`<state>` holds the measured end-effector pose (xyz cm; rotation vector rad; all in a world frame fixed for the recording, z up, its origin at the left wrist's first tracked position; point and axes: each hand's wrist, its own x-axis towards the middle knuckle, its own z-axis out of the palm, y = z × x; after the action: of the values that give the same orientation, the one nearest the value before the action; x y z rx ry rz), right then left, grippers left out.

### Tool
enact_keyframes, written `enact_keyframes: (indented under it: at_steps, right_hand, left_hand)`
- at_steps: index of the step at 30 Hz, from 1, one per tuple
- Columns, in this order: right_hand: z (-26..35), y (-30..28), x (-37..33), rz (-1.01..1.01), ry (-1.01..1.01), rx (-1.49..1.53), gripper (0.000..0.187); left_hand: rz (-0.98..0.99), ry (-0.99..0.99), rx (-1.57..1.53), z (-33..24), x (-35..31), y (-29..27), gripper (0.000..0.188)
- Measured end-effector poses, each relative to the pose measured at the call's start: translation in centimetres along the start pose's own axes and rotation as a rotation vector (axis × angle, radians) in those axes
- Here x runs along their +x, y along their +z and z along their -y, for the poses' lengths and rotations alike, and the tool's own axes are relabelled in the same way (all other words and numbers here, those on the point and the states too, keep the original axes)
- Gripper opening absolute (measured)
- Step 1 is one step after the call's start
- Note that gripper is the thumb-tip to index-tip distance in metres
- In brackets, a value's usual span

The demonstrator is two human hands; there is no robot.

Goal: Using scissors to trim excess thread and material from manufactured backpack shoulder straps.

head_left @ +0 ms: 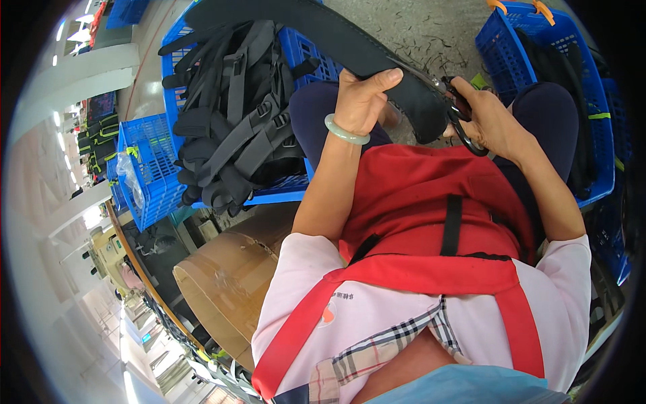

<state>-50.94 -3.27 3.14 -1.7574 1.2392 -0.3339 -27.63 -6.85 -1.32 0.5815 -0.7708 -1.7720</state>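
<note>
Red apron point(431, 202) fills the near view, strapped over a pale pink shirt and spread across the person's lap; take it as the landmark. Left of the apron and beyond it sits a big blue crate point(296, 192), heaped with black straps and buckled harness pieces point(235, 121) that spill over its rim. Below that crate, still left of the apron, a brown cardboard box point(229, 283) stands on the floor. Right of the apron, a second blue crate point(565, 67) holds more dark material, partly hidden by the person's right knee. Farther left, a smaller blue crate point(151, 168) carries a clear plastic bag.

Above the apron now, over the knees: a long black padded strap point(363, 50) arcs from the top of the view down to the hands. Left hand point(360, 101), a pale green bangle point(346, 132) on its wrist, is closed round the strap, thumb laid flat across it. Right hand point(488, 121) has its fingers curled through the loops of black-handled scissors point(461, 111), whose blades meet the strap's lower end; how far the blades stand apart cannot be told. Thread clippings point(424, 40) litter the grey floor beyond.
</note>
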Motion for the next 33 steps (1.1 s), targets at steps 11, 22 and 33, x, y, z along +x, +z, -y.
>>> enact_keyframes:
  at_steps: [11,22,33]
  right_hand:
    - [-3.2,1.7,0.2,-0.081,-0.087,0.152,0.041]
    - [-1.6,2.5,0.3,-0.172,-0.209,0.117,0.037]
    - [-1.5,2.2,0.7,-0.126,-0.145,-0.005,0.033]
  left_hand:
    - [0.059,-0.02,-0.026,0.5,0.0,-0.5,0.023]
    - [0.011,-0.016,-0.04,-0.5,0.3,-1.0,0.017]
    - [0.067,-0.023,-0.091,-0.5,0.1,-0.8,0.019]
